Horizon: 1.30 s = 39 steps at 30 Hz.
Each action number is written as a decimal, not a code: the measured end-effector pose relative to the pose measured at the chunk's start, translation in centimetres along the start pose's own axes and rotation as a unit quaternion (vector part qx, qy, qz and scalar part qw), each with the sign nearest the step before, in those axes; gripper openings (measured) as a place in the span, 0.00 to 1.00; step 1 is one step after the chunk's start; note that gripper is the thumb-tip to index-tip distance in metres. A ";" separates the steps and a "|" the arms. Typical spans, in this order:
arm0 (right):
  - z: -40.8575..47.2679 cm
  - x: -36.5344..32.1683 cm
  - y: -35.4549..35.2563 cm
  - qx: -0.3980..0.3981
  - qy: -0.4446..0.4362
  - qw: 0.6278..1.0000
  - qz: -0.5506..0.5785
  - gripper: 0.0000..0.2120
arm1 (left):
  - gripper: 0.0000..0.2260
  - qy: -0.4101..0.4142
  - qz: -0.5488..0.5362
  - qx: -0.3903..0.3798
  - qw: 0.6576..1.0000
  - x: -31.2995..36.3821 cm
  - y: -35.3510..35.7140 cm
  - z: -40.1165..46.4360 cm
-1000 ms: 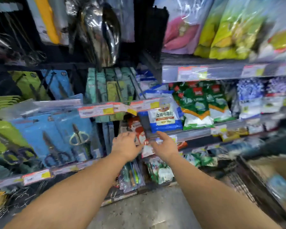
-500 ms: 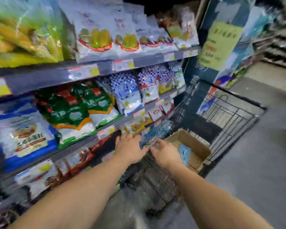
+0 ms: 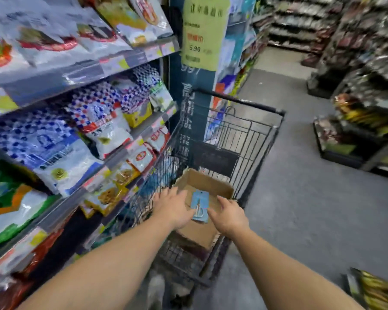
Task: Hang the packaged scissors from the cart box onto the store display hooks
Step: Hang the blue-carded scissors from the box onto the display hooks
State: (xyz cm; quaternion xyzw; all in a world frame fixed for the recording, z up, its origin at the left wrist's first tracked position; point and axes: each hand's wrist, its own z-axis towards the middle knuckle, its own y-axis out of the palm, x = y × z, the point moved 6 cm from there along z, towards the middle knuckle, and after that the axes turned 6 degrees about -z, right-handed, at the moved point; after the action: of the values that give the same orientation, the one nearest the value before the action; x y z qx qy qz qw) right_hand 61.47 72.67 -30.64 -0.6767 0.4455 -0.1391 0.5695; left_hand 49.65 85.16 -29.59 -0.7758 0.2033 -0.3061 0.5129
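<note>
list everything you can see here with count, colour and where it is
scissors pack: one, blue, in the box between the hands
cardboard box: one, brown, open, inside the cart
shopping cart: one, black wire, beside the shelves
packaged goods: many, mixed colours, on shelves at left
price sign: one, yellow-green, on the pillar
far shelving: dark, across the aisle at right
left hand: reaching over the box
right hand: reaching over the box

Wire cart (image 3: 244,135) on floor, holding open cardboard box (image 3: 202,182).
</note>
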 end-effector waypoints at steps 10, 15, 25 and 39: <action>15.7 -0.5 0.7 -0.060 0.100 0.992 0.037 0.35 | 0.32 0.028 -0.028 -0.073 0.997 -1.6 0.7 17.6; 19.8 0.4 4.1 -0.108 0.150 0.979 0.085 0.35 | 0.32 -0.001 -0.052 -0.132 0.990 -2.9 4.1 23.5; 27.3 6.0 13.6 -0.169 0.212 0.952 0.143 0.33 | 0.33 -0.135 -0.113 -0.228 0.958 -4.7 19.1 30.3; 32.3 10.4 22.8 -0.217 0.268 0.913 0.220 0.32 | 0.35 -0.338 -0.295 -0.175 0.877 -5.4 33.1 34.3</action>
State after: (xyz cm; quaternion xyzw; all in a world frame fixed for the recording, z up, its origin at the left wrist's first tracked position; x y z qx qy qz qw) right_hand 79.73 86.66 -64.43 -0.6062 0.7380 -0.0862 0.2838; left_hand 69.11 98.65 -71.33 -0.9330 -0.1703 -0.1220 0.2925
